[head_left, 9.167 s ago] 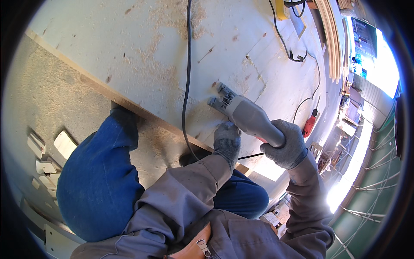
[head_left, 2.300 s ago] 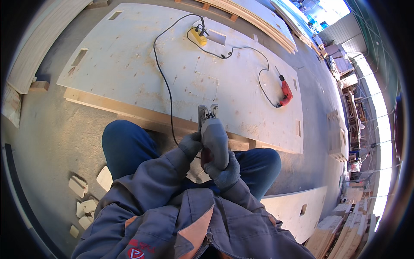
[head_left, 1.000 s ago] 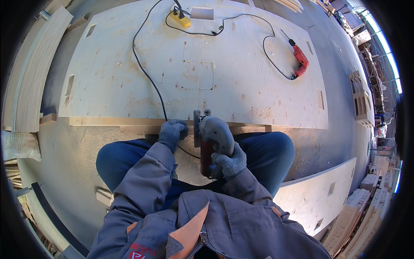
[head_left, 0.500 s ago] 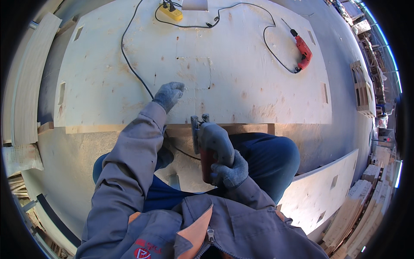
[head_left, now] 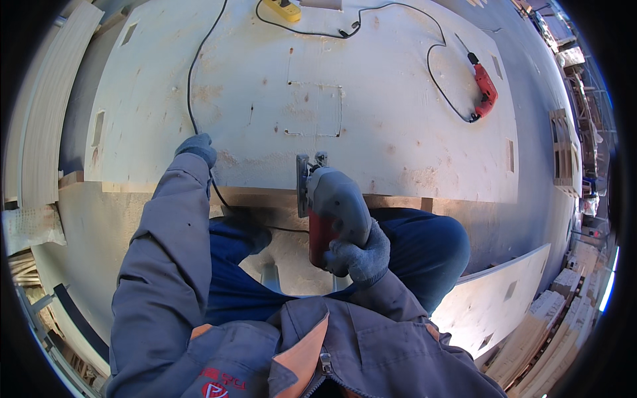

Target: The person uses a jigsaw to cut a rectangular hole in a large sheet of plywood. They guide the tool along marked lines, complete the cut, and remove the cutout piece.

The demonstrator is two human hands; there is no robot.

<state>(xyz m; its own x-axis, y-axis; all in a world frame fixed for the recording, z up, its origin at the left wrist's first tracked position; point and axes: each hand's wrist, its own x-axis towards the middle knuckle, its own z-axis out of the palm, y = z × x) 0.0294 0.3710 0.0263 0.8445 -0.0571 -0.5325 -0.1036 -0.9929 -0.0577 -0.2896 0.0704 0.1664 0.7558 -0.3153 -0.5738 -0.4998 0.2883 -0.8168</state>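
Jigsaw (head_left: pixel 340 205) sits in only the right of the gloved hands (head_left: pixel 363 257).

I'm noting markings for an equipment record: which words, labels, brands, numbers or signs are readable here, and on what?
Jacket, left chest: red lettering over a round red emblem; I won't copy the wording.
Jigsaw: no readable text.
Red drill: any marking is too small to read.
Yellow socket block: nothing readable.
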